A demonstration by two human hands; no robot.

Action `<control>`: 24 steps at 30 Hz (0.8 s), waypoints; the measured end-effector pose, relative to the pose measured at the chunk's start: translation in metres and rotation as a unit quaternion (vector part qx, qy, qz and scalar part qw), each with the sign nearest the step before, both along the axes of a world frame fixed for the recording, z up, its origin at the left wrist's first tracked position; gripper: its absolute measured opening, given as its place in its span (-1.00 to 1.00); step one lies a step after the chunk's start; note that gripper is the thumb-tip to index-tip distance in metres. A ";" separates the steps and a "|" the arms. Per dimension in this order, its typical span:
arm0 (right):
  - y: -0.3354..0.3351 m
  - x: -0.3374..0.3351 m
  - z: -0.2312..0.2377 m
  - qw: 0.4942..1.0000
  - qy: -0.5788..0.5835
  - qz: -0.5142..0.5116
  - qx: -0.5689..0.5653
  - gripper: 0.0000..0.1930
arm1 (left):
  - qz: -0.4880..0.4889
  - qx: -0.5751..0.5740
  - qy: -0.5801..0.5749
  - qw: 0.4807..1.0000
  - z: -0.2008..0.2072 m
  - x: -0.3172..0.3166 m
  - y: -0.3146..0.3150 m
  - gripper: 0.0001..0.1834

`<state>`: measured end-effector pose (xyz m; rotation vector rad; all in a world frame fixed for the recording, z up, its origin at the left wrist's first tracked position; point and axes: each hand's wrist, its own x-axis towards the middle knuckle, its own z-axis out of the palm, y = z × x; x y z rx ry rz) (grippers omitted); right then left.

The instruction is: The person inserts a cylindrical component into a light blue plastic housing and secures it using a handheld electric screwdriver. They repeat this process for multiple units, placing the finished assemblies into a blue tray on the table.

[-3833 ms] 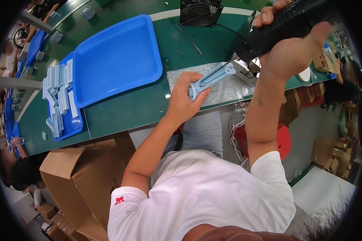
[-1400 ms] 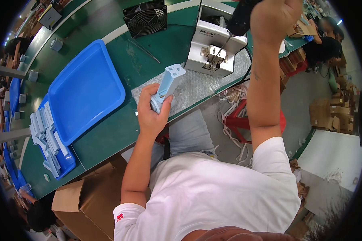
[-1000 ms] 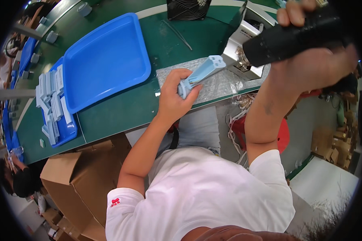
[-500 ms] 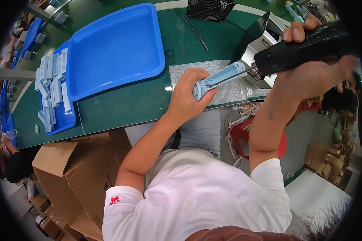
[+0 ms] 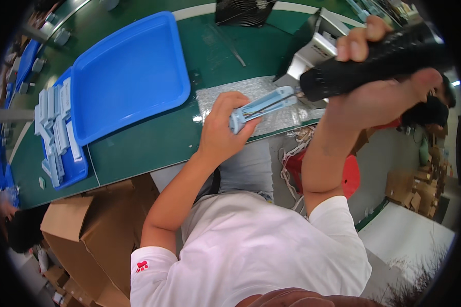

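My left hand (image 5: pixel 224 123) grips the near end of a light blue plastic housing (image 5: pixel 271 100), long and open on top, held above the edge of the green table. In my right hand (image 5: pixel 366 92) is a black electric screwdriver (image 5: pixel 353 66), its fingers wrapped round the thick body. The thin metal bit (image 5: pixel 264 109) runs lengthwise inside the housing, its tip toward my left hand; what the tip touches I cannot make out. Under the housing lies a sheet of clear bubble wrap (image 5: pixel 210 97).
An empty blue tray (image 5: pixel 128 77) stands at left, overlapping a smaller blue tray (image 5: pixel 77 171) with several light blue housings (image 5: pixel 54 110). Tweezers (image 5: pixel 235 52), a black fan (image 5: pixel 243 11) and a silver machine (image 5: pixel 312 46) lie farther back. Below the edge are a cardboard box (image 5: pixel 105 225) and a red stool (image 5: pixel 349 176).
The whole view has shifted, so the table and both hands appear farther left. The screwdriver and housing keep nearly the same pose together, with the bit still inside.
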<state>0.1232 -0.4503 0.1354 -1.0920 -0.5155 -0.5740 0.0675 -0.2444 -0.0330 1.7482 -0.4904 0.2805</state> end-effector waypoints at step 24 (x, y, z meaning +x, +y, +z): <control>-0.019 0.028 0.040 0.931 -0.156 -0.315 -0.100 -0.63 | 0.025 0.021 0.020 0.999 0.004 0.002 0.000 -0.64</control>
